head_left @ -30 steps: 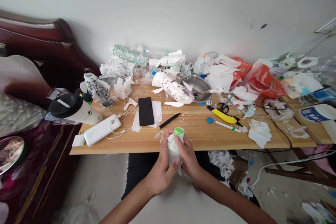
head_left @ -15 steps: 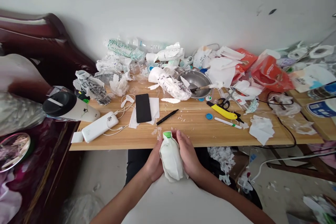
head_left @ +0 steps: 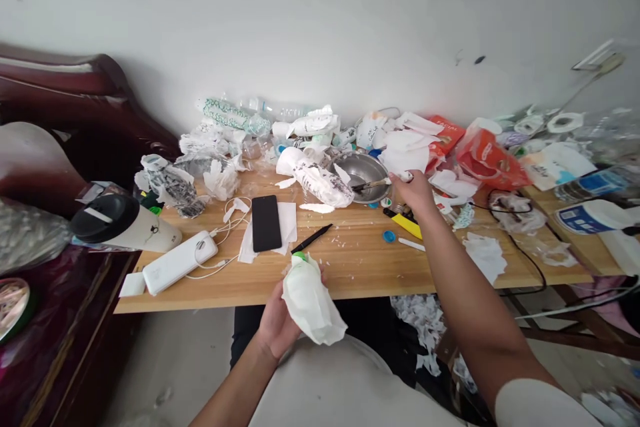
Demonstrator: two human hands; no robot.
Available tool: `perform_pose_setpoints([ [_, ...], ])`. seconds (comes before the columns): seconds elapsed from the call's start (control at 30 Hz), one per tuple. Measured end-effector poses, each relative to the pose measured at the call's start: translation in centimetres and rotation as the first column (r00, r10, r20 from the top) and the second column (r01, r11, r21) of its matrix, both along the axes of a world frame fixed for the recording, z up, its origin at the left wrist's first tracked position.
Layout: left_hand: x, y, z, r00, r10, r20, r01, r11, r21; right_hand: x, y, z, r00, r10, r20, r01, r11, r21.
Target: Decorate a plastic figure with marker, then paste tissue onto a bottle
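Observation:
My left hand (head_left: 278, 321) is wrapped around a bottle covered in white paper (head_left: 316, 300), with a green cap showing at its top. The bottle is tilted, just in front of the table's near edge. My right hand (head_left: 414, 192) reaches across the table, its fingers closed on the pale handle of a brush (head_left: 375, 183). The brush's dark end rests in a metal bowl (head_left: 357, 164). Left of the bowl lies a paper-covered bottle with dark marks (head_left: 320, 181).
A phone (head_left: 267, 223) lies on paper beside a black pen (head_left: 312, 238) and a white power bank (head_left: 180, 261). A lidded cup (head_left: 145, 230) stands at left. Under my right forearm is a yellow cutter (head_left: 406, 224). Paper scraps and red bags (head_left: 490, 157) crowd the back.
My right hand has left the wrapped bottle and moved forward and right onto the brush. The bottle now tilts in my left hand alone. The view has shifted slightly.

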State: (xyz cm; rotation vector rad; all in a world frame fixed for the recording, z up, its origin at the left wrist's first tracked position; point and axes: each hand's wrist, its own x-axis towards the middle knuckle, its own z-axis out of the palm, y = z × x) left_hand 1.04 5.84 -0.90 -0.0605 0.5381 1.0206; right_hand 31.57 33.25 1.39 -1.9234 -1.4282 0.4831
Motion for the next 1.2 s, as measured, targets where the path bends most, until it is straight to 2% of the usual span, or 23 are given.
perform_pose_setpoints([
  [0.13, -1.2, -0.4, -1.1, 0.995, 0.089, 0.044, -0.090, 0.995, 0.038, -2.2, 1.1, 0.3, 0.991, 0.119, 0.061, -0.121, 0.993, 0.015],
  [0.33, -2.5, 0.8, -1.9, 0.992, 0.103, 0.071, -0.116, 0.970, 0.216, -4.0, 2.0, 1.5, 0.940, 0.314, 0.131, -0.326, 0.941, 0.087],
  [0.43, -2.8, 1.5, -2.0, 0.994, 0.113, -0.003, -0.108, 0.959, 0.263, -4.1, 2.3, 1.6, 0.874, 0.467, 0.136, -0.477, 0.877, 0.054],
  [0.57, -3.2, 1.8, -3.1, 0.997, 0.021, -0.075, -0.002, 0.969, 0.249, -3.6, 1.9, 1.4, 0.764, 0.639, 0.083, -0.641, 0.767, -0.006],
  [0.63, -3.2, 1.7, -4.0, 0.992, 0.005, -0.122, 0.024, 0.971, 0.238, -3.2, 1.7, 1.3, 0.768, 0.638, 0.062, -0.639, 0.769, -0.008],
  [0.7, -3.1, 1.8, -4.8, 0.991, 0.013, -0.136, 0.023, 0.965, 0.261, -3.2, 1.9, 1.3, 0.809, 0.586, 0.058, -0.588, 0.809, 0.029],
  [0.8, -2.8, 2.4, -5.4, 1.000, -0.014, 0.009, 0.010, 0.934, 0.357, -4.1, 2.7, 1.1, 0.833, 0.551, 0.049, -0.553, 0.828, 0.094],
  [0.9, -2.9, 2.9, -5.1, 0.987, -0.044, 0.158, -0.025, 0.912, 0.409, -4.9, 3.3, 0.7, 0.775, 0.631, 0.019, -0.631, 0.773, 0.073],
  [1.0, -3.4, 3.1, -4.6, 0.984, -0.055, 0.167, -0.017, 0.916, 0.401, -4.5, 3.4, 0.7, 0.727, 0.686, -0.028, -0.686, 0.727, 0.004],
  [1.07, -3.5, 3.0, -4.3, 0.989, -0.031, 0.145, -0.029, 0.918, 0.395, -3.6, 3.3, 1.0, 0.733, 0.678, -0.057, -0.680, 0.732, -0.036],
  [1.13, -3.4, 2.9, -4.1, 0.991, -0.004, 0.133, -0.049, 0.919, 0.391, -2.8, 3.2, 1.2, 0.763, 0.643, -0.073, -0.646, 0.762, -0.047],
  [1.2, -2.9, 3.1, -3.7, 0.990, -0.027, 0.139, -0.031, 0.917, 0.397, -2.2, 3.1, 1.4, 0.788, 0.609, -0.085, -0.614, 0.789, -0.033],
])
